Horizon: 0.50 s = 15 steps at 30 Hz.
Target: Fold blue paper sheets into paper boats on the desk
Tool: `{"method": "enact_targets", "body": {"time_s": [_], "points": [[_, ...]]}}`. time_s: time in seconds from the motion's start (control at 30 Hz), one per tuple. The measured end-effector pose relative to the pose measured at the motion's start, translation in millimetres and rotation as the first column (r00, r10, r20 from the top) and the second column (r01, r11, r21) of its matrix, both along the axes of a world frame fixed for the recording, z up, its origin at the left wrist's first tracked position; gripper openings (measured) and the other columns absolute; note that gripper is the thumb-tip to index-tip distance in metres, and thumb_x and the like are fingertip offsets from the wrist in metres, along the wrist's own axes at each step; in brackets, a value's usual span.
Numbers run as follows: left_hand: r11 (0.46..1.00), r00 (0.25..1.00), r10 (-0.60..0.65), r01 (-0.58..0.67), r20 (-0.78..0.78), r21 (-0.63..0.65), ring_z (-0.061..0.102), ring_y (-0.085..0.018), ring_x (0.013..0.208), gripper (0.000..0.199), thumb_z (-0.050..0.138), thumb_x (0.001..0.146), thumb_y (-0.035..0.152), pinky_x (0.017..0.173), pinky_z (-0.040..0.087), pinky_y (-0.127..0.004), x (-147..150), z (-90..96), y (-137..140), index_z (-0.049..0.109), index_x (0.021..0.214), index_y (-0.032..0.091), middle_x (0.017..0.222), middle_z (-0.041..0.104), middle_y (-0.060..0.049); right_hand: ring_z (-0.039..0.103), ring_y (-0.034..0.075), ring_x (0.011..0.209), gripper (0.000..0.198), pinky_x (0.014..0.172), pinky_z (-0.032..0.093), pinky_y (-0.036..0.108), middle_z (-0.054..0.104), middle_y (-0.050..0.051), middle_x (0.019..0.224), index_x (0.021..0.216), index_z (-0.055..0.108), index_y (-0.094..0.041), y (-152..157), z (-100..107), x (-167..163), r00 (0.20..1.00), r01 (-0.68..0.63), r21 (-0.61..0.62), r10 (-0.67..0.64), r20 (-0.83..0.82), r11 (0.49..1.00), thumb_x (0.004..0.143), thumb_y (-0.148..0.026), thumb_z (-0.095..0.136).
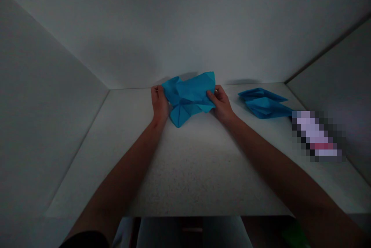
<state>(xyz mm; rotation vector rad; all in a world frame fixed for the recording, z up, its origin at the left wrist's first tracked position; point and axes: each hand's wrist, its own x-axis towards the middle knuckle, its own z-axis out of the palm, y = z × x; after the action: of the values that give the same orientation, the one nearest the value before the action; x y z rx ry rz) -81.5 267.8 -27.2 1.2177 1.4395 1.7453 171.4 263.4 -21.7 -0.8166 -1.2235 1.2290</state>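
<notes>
From the head view, I see a white table (185,178) closed in by a back wall (185,20), a left wall (52,70) and a right wall (342,74), like a box that is open toward the person. Within it, near the back wall, is a creased blue paper (195,87), partly unfolded, between the two hands. The left hand (160,103) pinches its left edge with bent fingers. The right hand (222,103) grips the right edge, with the thumb on top. I cannot tell if the paper touches the table. To the right lie folded blue shapes (263,105), pointed at their ends; just beside them is a blurred patch (315,134), its content hidden.
</notes>
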Motion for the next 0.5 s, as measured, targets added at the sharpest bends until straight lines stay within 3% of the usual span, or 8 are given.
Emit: {"method": "enact_targets", "body": {"time_s": [0.1, 0.27, 0.5], "points": [[0.995, 0.994, 0.095, -0.094, -0.051, 0.028, 0.066, -0.022, 0.101, 0.045, 0.059, 0.108, 0.073, 0.086, 0.056, -0.033, -4.4, 5.0, -4.5, 0.053, 0.107, 0.028, 0.102, 0.065, -0.005, 0.064, 0.018, 0.071, 0.064, 0.064, 0.057, 0.033, 0.071, -0.003, 0.089, 0.103, 0.058, -0.033, -3.7, 2.9, 0.1, 0.997, -0.071, -0.047, 0.071, -0.004, 0.996, 0.075, -0.077, 0.094], [0.999, 0.996, 0.039, -0.042, -0.079, -0.025, 0.066, -0.020, 0.084, 0.042, 0.061, 0.109, 0.069, 0.076, 0.055, -0.031, -4.9, 8.5, -4.1, 0.057, 0.106, 0.027, 0.089, 0.065, -0.002, 0.071, 0.020, 0.073, 0.067, 0.066, 0.060, 0.035, 0.074, -0.003, 0.085, 0.104, 0.059, -0.032, -9.9, 8.9, 0.3, 0.986, -0.164, -0.117, 0.161, -0.035, 0.979, 0.070, -0.075, 0.099], [0.995, 0.991, 0.095, -0.096, -0.093, -0.008, 0.062, -0.021, 0.079, 0.031, 0.066, 0.111, 0.055, 0.076, 0.050, -0.032, -23.3, 10.5, 7.0, 0.059, 0.103, 0.026, 0.084, 0.061, 0.000, 0.075, 0.025, 0.083, 0.070, 0.069, 0.062, 0.039, 0.078, 0.000, 0.095, 0.116, 0.059, -0.035, -4.2, 6.0, 4.1, 0.997, -0.071, -0.094, 0.067, -0.048, 0.993, 0.074, -0.081, 0.092]]}}
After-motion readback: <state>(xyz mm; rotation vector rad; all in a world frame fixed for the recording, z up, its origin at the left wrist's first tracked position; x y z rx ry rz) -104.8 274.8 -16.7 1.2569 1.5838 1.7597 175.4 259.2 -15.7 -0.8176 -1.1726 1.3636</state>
